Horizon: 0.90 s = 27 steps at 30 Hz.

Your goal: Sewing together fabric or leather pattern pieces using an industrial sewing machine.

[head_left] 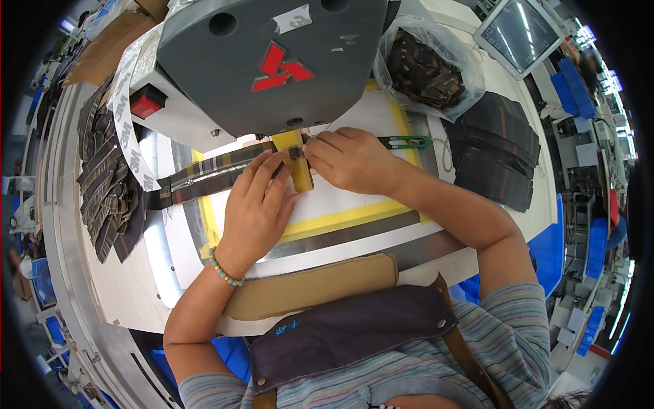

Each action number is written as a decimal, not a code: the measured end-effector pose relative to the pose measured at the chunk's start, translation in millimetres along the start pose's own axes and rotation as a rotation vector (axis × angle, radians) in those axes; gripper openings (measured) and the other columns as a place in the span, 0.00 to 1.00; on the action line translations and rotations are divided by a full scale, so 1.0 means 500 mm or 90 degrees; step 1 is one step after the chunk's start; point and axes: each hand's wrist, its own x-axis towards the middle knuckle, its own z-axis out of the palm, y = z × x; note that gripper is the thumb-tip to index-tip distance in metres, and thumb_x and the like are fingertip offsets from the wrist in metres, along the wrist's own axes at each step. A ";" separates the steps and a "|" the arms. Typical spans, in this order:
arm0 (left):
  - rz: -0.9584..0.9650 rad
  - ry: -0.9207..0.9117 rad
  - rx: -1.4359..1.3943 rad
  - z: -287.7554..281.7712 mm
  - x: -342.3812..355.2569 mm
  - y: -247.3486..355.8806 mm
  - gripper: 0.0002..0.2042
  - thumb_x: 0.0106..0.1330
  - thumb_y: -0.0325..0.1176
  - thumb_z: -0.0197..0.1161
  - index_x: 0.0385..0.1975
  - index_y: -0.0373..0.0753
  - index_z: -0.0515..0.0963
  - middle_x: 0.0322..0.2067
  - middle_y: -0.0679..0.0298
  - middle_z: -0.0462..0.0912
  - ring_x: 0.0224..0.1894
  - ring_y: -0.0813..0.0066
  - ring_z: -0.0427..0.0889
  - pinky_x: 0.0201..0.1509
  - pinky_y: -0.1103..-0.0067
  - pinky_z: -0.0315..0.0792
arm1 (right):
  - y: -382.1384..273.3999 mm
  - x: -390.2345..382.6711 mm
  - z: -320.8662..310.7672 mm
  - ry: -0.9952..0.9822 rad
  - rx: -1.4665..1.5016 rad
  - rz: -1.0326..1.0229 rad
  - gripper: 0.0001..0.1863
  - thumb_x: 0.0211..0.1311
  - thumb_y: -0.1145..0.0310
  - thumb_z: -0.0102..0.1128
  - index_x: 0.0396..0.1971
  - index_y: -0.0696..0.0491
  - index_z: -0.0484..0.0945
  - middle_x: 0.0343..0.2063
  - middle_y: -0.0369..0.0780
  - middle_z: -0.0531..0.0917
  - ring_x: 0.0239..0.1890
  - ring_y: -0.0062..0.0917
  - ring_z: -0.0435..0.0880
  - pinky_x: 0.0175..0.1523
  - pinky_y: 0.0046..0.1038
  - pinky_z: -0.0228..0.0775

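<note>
Fingers (261, 176) of both hands meet at a zippered plaid strip (221, 168)

At our far left we see a heap of plaid pieces (102, 180), with a lettered white ribbon (128, 136) hanging beside it. Just right of that, a red switch (146, 102) sits on the pale side of the machine. The strip, its silver zipper facing up, slants from near the heap toward the middle, over a white sheet edged with yellow tape (340, 218).

Our left hand (252, 215), a beaded bracelet (219, 270) at its wrist, has its fingertips on the strip's right end; its thumb stands apart from them, so the hand is not closed. Next comes a yellow plate (304, 178) below the grey machine head (272, 88), with a small plaid tab (296, 153) lying across it. Our right hand (357, 160) is curled, its fingertips drawn together on the tab's right edge.

Beyond its knuckles show green snips (407, 142); we cannot tell whether the palm holds them. Behind them, a clear bag (470, 92) brims with small plaid bits (422, 68). Farther right we find a stack of dark fabric panels (494, 146) and, above it, a tilted screen (521, 34).
</note>
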 end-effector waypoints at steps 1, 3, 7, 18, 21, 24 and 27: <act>0.005 -0.023 0.008 -0.004 0.000 0.002 0.28 0.60 0.27 0.77 0.62 0.31 0.79 0.69 0.52 0.78 0.70 0.45 0.77 0.72 0.59 0.75 | 0.000 0.001 0.001 -0.004 0.002 0.000 0.04 0.53 0.70 0.67 0.29 0.53 0.84 0.34 0.34 0.80 0.37 0.24 0.85 0.36 0.27 0.81; 0.011 -0.046 0.013 -0.006 0.002 0.005 0.31 0.62 0.29 0.77 0.66 0.31 0.77 0.73 0.52 0.75 0.73 0.45 0.74 0.74 0.58 0.73 | -0.001 0.000 0.005 0.007 0.004 0.000 0.04 0.53 0.70 0.67 0.28 0.53 0.84 0.34 0.35 0.81 0.37 0.24 0.85 0.36 0.27 0.81; -0.006 -0.109 0.036 -0.005 0.009 0.009 0.35 0.66 0.36 0.75 0.73 0.31 0.73 0.78 0.55 0.70 0.78 0.44 0.68 0.77 0.58 0.67 | -0.008 0.000 0.007 0.010 -0.006 0.003 0.06 0.52 0.71 0.68 0.29 0.56 0.85 0.34 0.35 0.82 0.37 0.26 0.85 0.38 0.29 0.81; 0.041 -0.124 0.082 -0.004 0.019 -0.013 0.31 0.67 0.38 0.74 0.67 0.30 0.77 0.74 0.55 0.75 0.74 0.44 0.72 0.74 0.57 0.71 | -0.011 -0.017 -0.058 -0.157 0.108 0.080 0.15 0.61 0.70 0.67 0.47 0.60 0.86 0.49 0.40 0.86 0.53 0.33 0.86 0.53 0.34 0.82; 0.056 -0.139 0.089 -0.004 0.019 -0.021 0.31 0.65 0.37 0.76 0.67 0.30 0.78 0.73 0.54 0.76 0.74 0.45 0.72 0.75 0.57 0.71 | -0.004 -0.022 -0.088 -0.158 0.169 0.165 0.19 0.64 0.68 0.69 0.53 0.58 0.86 0.54 0.40 0.85 0.56 0.34 0.84 0.60 0.37 0.79; 0.046 -0.103 0.046 -0.001 0.021 -0.019 0.31 0.63 0.36 0.77 0.66 0.32 0.79 0.71 0.53 0.77 0.75 0.45 0.72 0.76 0.57 0.70 | -0.016 -0.040 -0.071 -0.131 0.234 0.218 0.23 0.66 0.66 0.71 0.58 0.58 0.84 0.60 0.42 0.83 0.63 0.35 0.81 0.68 0.41 0.74; 0.015 -0.052 0.045 -0.005 0.024 -0.007 0.31 0.61 0.35 0.79 0.66 0.33 0.81 0.69 0.52 0.79 0.75 0.45 0.72 0.76 0.57 0.70 | -0.021 -0.045 -0.058 -0.133 0.260 0.202 0.25 0.67 0.65 0.71 0.62 0.58 0.82 0.64 0.43 0.82 0.68 0.37 0.78 0.74 0.43 0.69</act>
